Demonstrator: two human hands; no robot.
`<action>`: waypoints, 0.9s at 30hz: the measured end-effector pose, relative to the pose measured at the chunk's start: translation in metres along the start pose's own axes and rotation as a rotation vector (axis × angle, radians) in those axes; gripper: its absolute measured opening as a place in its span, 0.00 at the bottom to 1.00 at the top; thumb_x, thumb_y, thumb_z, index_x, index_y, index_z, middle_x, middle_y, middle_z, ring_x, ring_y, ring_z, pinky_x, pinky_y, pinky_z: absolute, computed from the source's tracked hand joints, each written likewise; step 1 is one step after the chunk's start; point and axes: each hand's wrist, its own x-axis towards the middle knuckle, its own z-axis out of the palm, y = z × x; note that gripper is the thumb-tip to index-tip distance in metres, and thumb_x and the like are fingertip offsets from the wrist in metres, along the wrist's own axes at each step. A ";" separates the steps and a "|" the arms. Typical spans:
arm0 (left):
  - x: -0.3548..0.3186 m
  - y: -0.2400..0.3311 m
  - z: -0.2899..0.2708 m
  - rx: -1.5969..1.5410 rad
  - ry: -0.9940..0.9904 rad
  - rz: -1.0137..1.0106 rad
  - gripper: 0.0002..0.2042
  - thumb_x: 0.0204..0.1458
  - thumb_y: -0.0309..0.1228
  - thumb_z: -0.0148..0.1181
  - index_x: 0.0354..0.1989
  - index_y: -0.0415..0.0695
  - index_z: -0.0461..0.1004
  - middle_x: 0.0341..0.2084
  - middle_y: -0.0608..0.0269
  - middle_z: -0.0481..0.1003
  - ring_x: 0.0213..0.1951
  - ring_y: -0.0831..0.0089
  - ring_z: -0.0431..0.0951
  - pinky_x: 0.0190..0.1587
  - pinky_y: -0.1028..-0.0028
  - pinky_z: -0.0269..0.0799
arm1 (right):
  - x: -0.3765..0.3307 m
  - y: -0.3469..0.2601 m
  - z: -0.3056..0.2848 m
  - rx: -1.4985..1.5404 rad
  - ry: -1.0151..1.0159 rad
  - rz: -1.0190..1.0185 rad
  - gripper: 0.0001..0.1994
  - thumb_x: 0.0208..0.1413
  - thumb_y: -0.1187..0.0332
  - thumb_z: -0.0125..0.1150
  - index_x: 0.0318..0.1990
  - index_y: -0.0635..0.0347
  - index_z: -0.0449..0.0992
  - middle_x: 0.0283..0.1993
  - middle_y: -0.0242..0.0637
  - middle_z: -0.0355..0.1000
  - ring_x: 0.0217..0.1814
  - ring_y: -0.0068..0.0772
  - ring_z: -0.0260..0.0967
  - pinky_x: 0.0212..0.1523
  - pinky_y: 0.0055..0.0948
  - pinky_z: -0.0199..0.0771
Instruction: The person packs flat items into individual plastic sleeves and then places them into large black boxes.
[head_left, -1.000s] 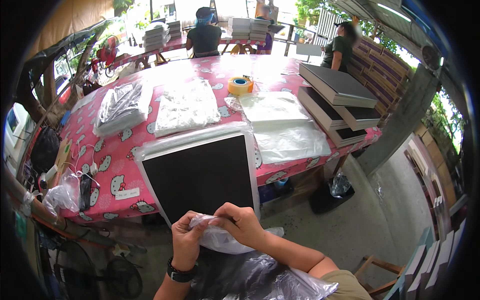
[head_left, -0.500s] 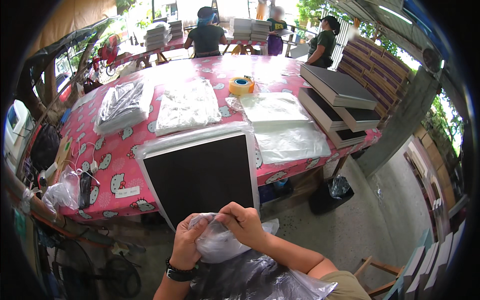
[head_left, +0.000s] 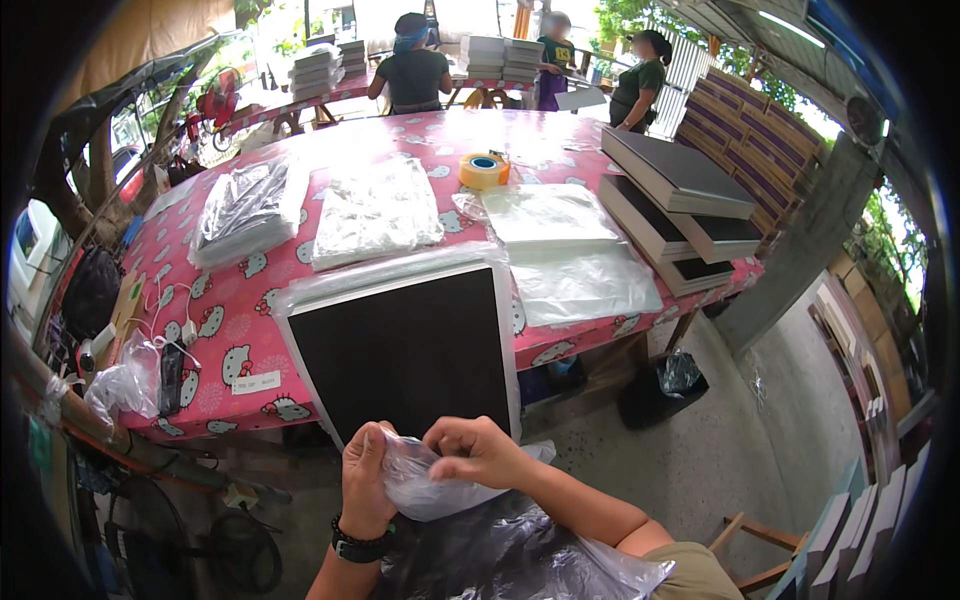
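My left hand [head_left: 367,484] is closed on the bunched edge of a clear plastic bag [head_left: 428,497]. My right hand [head_left: 482,453] hovers at the bag's right side, thumb and forefinger apart, the other fingers curled. Below the hands, a dark flat piece in clear plastic [head_left: 490,555] lies close against me; its lower part is out of the picture. Just ahead, a black rectangular panel [head_left: 405,345] in a clear plastic sleeve leans on the table's front edge, its lower end hidden behind my hands.
The pink patterned table [head_left: 225,315] carries plastic-wrapped dark pieces [head_left: 245,215], flat clear bags [head_left: 575,255], a tape roll [head_left: 484,170] and stacked thick black slabs [head_left: 680,185]. A dark bin [head_left: 662,392] stands right, a fan [head_left: 150,540] low left. Several people stand beyond.
My right thumb and forefinger have parted and come away from the bag's edge. My left hand keeps its hold, with the plastic spread wider. People at the back right have shifted.
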 end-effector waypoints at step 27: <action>-0.001 0.007 0.005 0.363 0.022 -0.184 0.12 0.44 0.36 0.60 0.25 0.40 0.69 0.21 0.70 0.70 0.24 0.86 0.67 0.27 0.86 0.61 | -0.002 0.009 -0.005 -0.303 0.287 -0.084 0.07 0.53 0.69 0.52 0.29 0.64 0.70 0.17 0.30 0.64 0.19 0.14 0.57 0.20 0.17 0.60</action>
